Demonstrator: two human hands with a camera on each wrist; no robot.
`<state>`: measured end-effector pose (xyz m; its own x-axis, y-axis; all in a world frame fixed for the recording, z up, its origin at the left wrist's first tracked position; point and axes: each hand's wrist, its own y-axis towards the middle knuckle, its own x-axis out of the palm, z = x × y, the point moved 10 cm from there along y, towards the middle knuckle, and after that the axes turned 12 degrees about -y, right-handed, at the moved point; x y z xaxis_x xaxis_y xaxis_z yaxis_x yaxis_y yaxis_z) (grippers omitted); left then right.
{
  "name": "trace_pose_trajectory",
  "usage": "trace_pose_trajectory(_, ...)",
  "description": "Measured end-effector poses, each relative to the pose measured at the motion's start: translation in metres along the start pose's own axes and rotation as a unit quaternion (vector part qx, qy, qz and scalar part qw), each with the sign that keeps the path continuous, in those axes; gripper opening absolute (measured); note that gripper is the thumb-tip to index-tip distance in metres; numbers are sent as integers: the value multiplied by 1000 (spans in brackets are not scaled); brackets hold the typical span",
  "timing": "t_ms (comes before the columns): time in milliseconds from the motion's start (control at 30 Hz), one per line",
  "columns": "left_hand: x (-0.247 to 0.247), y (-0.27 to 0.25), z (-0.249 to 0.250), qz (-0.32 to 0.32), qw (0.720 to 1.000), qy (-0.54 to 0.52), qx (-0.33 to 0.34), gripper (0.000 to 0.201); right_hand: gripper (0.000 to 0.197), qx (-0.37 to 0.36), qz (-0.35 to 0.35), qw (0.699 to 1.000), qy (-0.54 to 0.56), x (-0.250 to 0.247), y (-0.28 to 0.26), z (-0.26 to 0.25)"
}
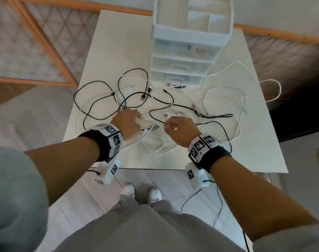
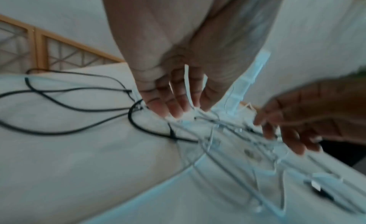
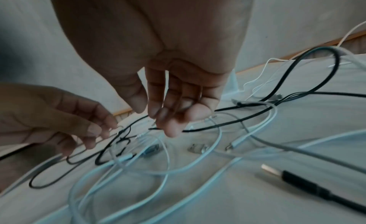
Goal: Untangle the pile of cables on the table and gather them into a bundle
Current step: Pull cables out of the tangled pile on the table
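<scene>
Tangled black cables (image 1: 93, 99) and white cables (image 1: 224, 99) sprawl over the white table (image 1: 237, 157). My left hand (image 1: 136, 121) is over the middle of the pile, and its curled fingers (image 2: 174, 105) hold a white cable (image 2: 186, 80) that runs up between them. My right hand (image 1: 168, 125) is close beside it, and its thumb and fingertips (image 3: 158, 116) pinch a thin white cable near its end. White loops (image 3: 164, 169) lie under both hands. A black USB plug (image 3: 293, 178) rests on the table near the right hand.
A white plastic drawer organizer (image 1: 187, 42) stands at the back of the table, with cable ends lying against its base. One white loop (image 1: 277, 90) hangs over the right edge. A wooden lattice screen (image 1: 36, 42) stands at the left. My shoes (image 1: 142, 193) are below the front edge.
</scene>
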<state>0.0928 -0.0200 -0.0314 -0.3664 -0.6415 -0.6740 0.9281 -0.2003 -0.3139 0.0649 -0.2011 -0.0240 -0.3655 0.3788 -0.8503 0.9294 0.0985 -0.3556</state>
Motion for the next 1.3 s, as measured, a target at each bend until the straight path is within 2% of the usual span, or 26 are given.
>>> trace_pose_trajectory(67,17,0,-11,-46,997,55,-41,48,28,9,-8,1000,-10,9,6,-4)
trace_pose_trajectory(100,25,-1,-14,-66,994,77,-48,51,36,4,-20,999,-26,17,8,-8)
trace_pose_trajectory(267,31,-5,-8,-62,991,121,-11,25,68,-10,-80,992,-96,52,10,-21)
trace_pose_trajectory(400,9,-1,16,-55,994,82,48,12,68,11,-65,993,-100,52,16,-22)
trace_pose_trajectory(533,-42,7,46,7,995,-9,101,7,52,0,-19,999,-44,20,22,-30)
trace_pose_trajectory(633,-82,3,75,71,985,-62,147,14,14,-45,10,999,-9,-6,22,-47)
trace_pose_trajectory(667,-99,-2,87,97,977,-79,171,14,9,-46,15,999,-21,-12,22,-50)
trace_pose_trajectory(767,-157,-16,103,188,941,-197,204,18,27,40,26,998,-42,-27,25,-27)
trace_pose_trajectory(833,-177,-15,91,196,928,-258,185,20,39,105,60,992,38,-49,23,-9)
trace_pose_trajectory(900,-167,-6,72,153,950,-230,143,23,45,116,119,966,200,-82,19,-10)
trace_pose_trajectory(967,-139,0,48,92,980,-155,88,24,44,72,180,912,362,-124,14,-22)
trace_pose_trajectory(1067,-100,8,6,24,998,-53,21,27,42,10,282,849,447,-196,2,-31)
trace_pose_trajectory(1133,-86,7,-21,1,999,-34,-41,29,40,28,336,811,478,-227,-2,-11)
trace_pose_trajectory(1167,-82,7,-29,-7,998,-27,-64,28,38,50,358,806,470,-234,-1,5)
trace_pose_trajectory(1200,-82,7,-28,-5,997,-23,-71,28,34,80,369,817,436,-235,-1,21)
trace_pose_trajectory(1233,-88,10,-20,9,998,-30,-63,29,28,115,364,846,373,-233,0,36)
trace_pose_trajectory(1300,-112,13,20,49,991,-126,-21,32,24,190,289,923,171,-215,2,56)
